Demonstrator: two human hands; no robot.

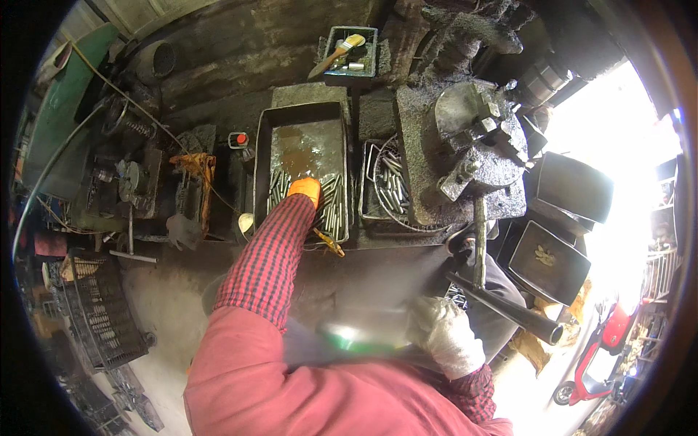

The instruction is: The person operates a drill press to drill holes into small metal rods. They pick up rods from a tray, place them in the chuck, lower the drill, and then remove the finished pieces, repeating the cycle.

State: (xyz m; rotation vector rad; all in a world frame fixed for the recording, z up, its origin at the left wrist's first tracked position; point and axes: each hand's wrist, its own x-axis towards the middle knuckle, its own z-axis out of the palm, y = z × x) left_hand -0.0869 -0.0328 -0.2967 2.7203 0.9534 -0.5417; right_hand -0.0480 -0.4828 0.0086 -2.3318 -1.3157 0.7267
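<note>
My left hand [304, 190], in an orange glove, reaches into a long metal tray [259, 174] of oily liquid. Its fingers are hidden among short metal rods [333, 211] that lie along the tray's near half. Low on the right is my right hand [449, 340], in a whitish knitted glove, over my lap beside a long black pipe [520, 316]. Motion smears its fingers, so whether they hold anything cannot be made out. Some small metal pieces [456, 296] show just beyond that glove. A yellow-orange object [331, 244] rests against the tray's near edge.
Right of the tray, a wire basket [367, 182] holds more rods. Beyond it stands a greasy machine with a round chuck [465, 120], a bar handle [480, 243] jutting toward me. A brush [339, 54] lies across a small box. A black crate [109, 320] stands at left.
</note>
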